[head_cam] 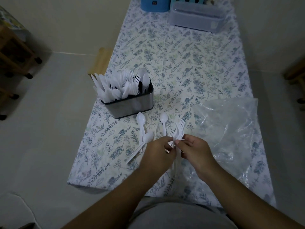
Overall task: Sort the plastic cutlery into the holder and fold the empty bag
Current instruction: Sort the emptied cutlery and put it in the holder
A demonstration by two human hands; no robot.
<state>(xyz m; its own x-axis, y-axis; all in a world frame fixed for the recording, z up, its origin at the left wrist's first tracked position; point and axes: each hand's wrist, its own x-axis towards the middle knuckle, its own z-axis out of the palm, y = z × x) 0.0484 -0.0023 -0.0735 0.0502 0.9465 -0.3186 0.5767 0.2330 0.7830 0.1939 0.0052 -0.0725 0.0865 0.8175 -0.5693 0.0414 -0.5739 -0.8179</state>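
A metal cutlery holder (pixel 132 104) stands left of centre on the table, full of white plastic knives, forks and spoons. In front of it lie loose white spoons (pixel 141 119) and a small bunch of white forks (pixel 179 129). My left hand (pixel 156 152) and my right hand (pixel 196 151) meet over the near end of the forks, both pinching their handles. More spoons and handles lie partly hidden under my left hand. A crumpled clear plastic bag (pixel 231 129) rests on the table to the right of my right hand.
The table wears a floral cloth (pixel 173 55). At its far end stand a translucent lidded box (pixel 196 17) and a blue container (pixel 153 4). A wooden trolley on wheels (pixel 14 52) stands on the floor at the left.
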